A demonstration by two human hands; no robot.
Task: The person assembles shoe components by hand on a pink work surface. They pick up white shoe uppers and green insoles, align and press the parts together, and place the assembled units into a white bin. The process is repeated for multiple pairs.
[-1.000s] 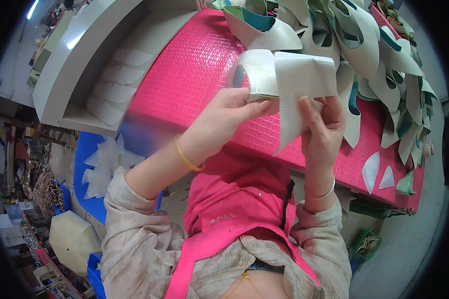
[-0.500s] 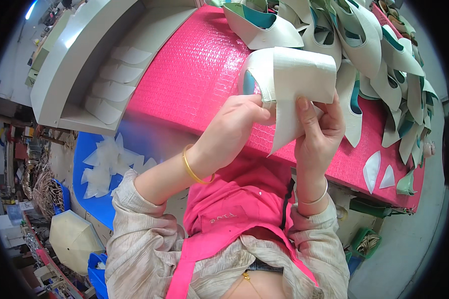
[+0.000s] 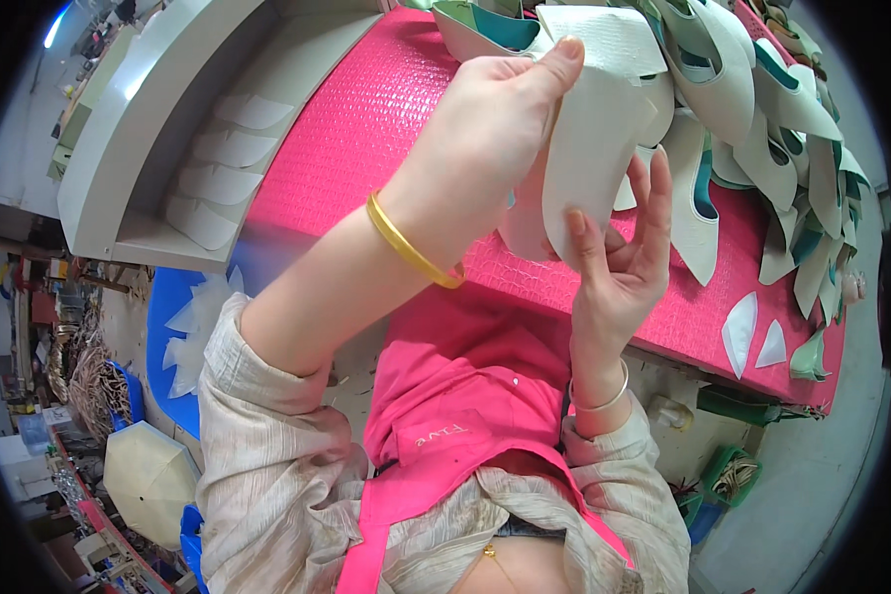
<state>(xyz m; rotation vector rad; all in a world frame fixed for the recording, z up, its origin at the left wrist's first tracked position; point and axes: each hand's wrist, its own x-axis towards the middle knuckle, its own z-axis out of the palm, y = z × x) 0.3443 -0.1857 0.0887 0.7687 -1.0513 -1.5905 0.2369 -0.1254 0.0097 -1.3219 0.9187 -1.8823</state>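
My left hand [image 3: 485, 139] is raised over the pink textured table [image 3: 366, 129] and pinches a pale white shoe-upper piece [image 3: 594, 139] between thumb and fingers. A gold bangle sits on that wrist. My right hand [image 3: 619, 257] is under the piece, palm up with fingers spread, its fingertips touching the lower edge. A silver bangle is on the right wrist. Behind the piece lies a heap of white and teal shoe uppers [image 3: 762, 109].
A grey shelf [image 3: 158, 129] at the left holds stacked white cut pieces [image 3: 218, 168]. A blue bin [image 3: 183, 327] below holds more white pieces. Two small white cutouts [image 3: 752, 332] lie near the table's right end. Cluttered floor at the far left.
My left hand has lifted the white piece higher and closer to the camera. My right hand has loosened its grip and opened its fingers beneath the piece.
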